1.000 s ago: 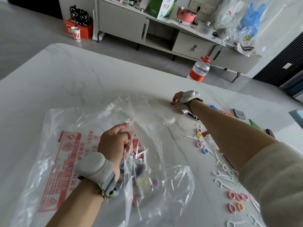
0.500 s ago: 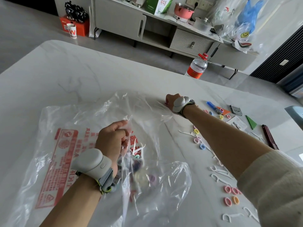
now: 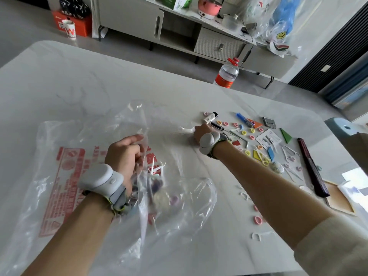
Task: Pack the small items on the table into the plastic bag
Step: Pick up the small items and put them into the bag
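Here, plastic bag (image 3: 65, 176) pinched in left hand (image 3: 124, 154), right hand (image 3: 200, 132) just beyond

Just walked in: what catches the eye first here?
A big clear plastic bag with red print sprawls across the white table, the left hand gripping its mouth. To the right lies a bright scatter of small items, with the curled right hand between it and the bag.
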`<state>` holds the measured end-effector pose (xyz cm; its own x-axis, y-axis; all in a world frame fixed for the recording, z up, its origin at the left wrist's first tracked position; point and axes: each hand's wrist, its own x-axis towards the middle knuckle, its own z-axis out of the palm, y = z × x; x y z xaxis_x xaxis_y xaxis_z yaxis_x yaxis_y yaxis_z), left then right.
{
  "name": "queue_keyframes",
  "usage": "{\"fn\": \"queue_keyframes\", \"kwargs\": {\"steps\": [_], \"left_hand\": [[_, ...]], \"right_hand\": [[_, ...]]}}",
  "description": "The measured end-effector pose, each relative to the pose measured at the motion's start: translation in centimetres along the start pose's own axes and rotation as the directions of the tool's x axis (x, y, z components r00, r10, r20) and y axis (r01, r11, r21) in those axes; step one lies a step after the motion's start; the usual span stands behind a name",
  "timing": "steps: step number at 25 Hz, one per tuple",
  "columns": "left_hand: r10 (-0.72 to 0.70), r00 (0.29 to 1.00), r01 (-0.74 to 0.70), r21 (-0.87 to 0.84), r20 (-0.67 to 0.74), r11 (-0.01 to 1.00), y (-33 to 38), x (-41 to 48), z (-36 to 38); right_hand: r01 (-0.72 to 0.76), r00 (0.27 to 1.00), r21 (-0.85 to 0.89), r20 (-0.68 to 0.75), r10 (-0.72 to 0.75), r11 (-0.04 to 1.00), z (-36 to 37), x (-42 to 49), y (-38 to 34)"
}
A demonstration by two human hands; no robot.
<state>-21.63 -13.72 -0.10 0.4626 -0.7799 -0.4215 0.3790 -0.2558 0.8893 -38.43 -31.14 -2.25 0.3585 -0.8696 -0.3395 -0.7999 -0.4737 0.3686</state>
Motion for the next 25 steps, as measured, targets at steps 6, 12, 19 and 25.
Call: {"fn": "queue_keyframes", "kwargs": {"steps": [6, 12, 19, 25], "left_hand": [[0.04, 0.999, -0.04, 0.021, 0.002, 0.999, -0.5, 0.1, -0.1], [0.071, 0.997, -0.071, 0.064, 0.012, 0.995, -0.9, 0.4, -0.2], [0.087, 0.996, -0.088, 0.07, 0.021, 0.994, -1.5, 0.8, -0.2], [0.083, 0.996, -0.084, 0.049, 0.035, 0.995, -1.6, 0.9, -0.4]], "right_hand": [[-0.077, 0.953, 0.976, 0.131, 0.272, -0.202, 1.7, -6.5, 0.0], [-0.303, 0.941, 0.34, 0.253, -0.223, -0.89, 2.5, -11.3, -3.6], [-0.341, 0.931, 0.358, 0.26, -0.258, -0.869, 1.8, -10.1, -5.2], [-0.526, 0.826, 0.432, 0.465, -0.319, -0.732, -0.4, -8.5, -7.2]]}}
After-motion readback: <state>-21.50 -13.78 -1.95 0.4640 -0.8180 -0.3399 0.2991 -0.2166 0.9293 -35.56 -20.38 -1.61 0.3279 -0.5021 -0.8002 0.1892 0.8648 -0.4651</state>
